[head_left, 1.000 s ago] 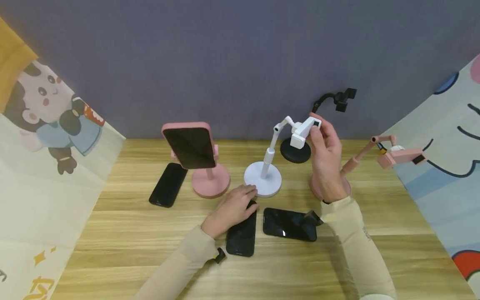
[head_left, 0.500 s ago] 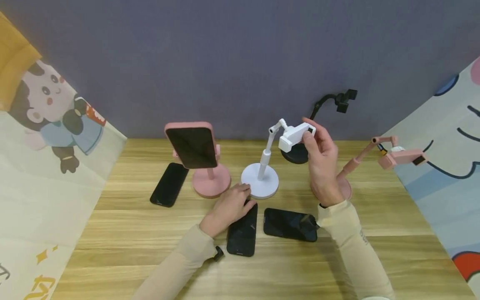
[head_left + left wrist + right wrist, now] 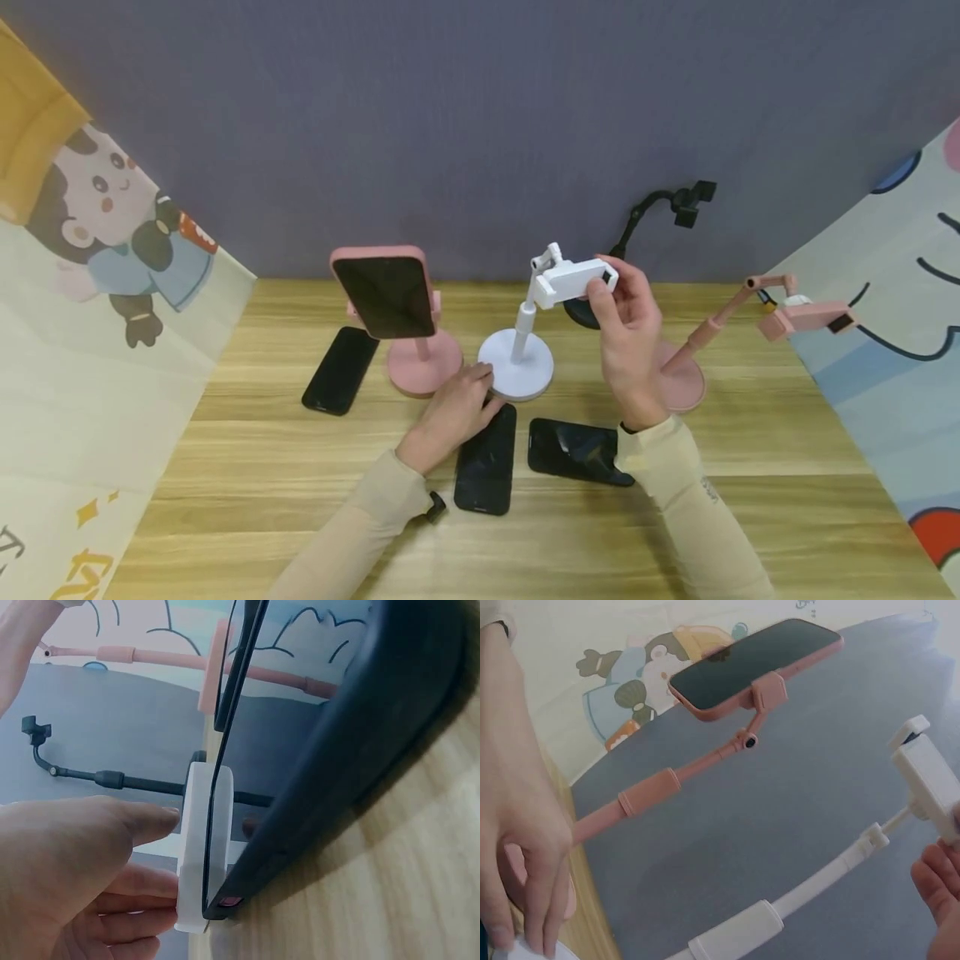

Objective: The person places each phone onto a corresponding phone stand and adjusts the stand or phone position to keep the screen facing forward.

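A white phone stand (image 3: 517, 362) stands near the back of the table, its clamp head (image 3: 573, 282) facing forward. Thumb and fingers of my right hand (image 3: 632, 342) pinch the right end of that clamp. My left hand (image 3: 452, 417) lies low, with fingertips touching the left front edge of the white round base (image 3: 196, 847); its fingers look fairly straight. Partly under the left hand is a black phone (image 3: 483, 467) lying flat. A second black phone (image 3: 570, 450) lies sideways to its right, partly covered by the right sleeve.
Left of the white stand, a pink stand (image 3: 423, 367) holds a phone in a pink case (image 3: 386, 296). Another black phone (image 3: 341, 371) lies beside it. Behind are a black stand (image 3: 637, 212) and a grey wall; at right, a pink stand (image 3: 705, 333) leans outward.
My right hand has moved left and slightly down, swinging the clamp round to face forward. The white stand has shifted a little left; the left hand stays at its base.
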